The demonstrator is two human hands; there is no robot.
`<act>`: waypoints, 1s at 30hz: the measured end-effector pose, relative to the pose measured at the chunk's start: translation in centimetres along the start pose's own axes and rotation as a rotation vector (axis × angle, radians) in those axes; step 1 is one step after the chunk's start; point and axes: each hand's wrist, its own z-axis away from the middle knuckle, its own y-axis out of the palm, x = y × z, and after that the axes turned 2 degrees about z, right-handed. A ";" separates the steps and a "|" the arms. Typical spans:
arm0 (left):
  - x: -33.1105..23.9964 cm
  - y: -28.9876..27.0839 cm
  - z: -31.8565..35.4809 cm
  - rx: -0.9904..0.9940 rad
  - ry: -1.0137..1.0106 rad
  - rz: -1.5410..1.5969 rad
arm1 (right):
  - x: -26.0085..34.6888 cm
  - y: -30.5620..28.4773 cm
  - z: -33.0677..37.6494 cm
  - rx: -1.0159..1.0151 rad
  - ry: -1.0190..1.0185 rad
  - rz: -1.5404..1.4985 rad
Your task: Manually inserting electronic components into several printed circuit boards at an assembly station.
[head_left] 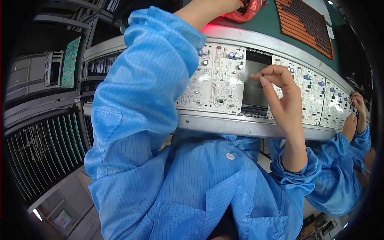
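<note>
My left hand (216,8) reaches far forward to a red plastic bag (250,11) that holds small dark pieces. Its fingertips are at the bag's mouth, partly hidden and cut by the upper edge, so I cannot tell how they are set. Over a gap in the metal conveyor track (224,122), my right hand (286,94) is closed, thumb and forefinger pinching a tiny dark component (263,75). Left of the gap lies a white circuit board (224,82) fitted with capacitors and other small parts. Another white circuit board (314,98) lies right of it, partly behind my right hand.
An orange tray (304,26) with dark rows lies on the green surface beyond the track. At the far right a co-worker's hands (354,116) touch a further white board (336,102). Racks (44,148) holding upright boards stand at the left.
</note>
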 end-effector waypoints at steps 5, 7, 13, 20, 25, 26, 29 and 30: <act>1.0 0.8 -0.6 -0.128 -0.028 0.116 | 0.3 1.6 -0.7 0.019 -0.004 0.157; 1.7 1.5 -0.8 -0.206 -0.023 0.112 | 0.4 2.4 -1.1 0.005 -0.108 0.367; -4.5 -4.8 3.9 -0.010 -0.290 0.463 | 0.4 4.4 -2.3 -0.078 -0.322 0.588; -3.6 -7.6 13.7 0.319 -0.456 0.949 | 0.4 4.9 -3.1 -0.067 -0.292 0.608; -2.6 -7.7 17.0 0.415 -0.491 1.017 | 0.7 5.4 -3.8 -0.065 -0.309 0.658; -2.4 -7.6 17.4 0.414 -0.493 1.020 | 0.7 5.5 -4.0 -0.062 -0.314 0.665; -2.0 -7.3 18.2 0.410 -0.534 1.019 | 0.6 5.7 -4.3 -0.056 -0.318 0.687; -2.0 -7.3 18.4 0.412 -0.531 1.024 | 0.6 5.8 -4.4 -0.055 -0.317 0.702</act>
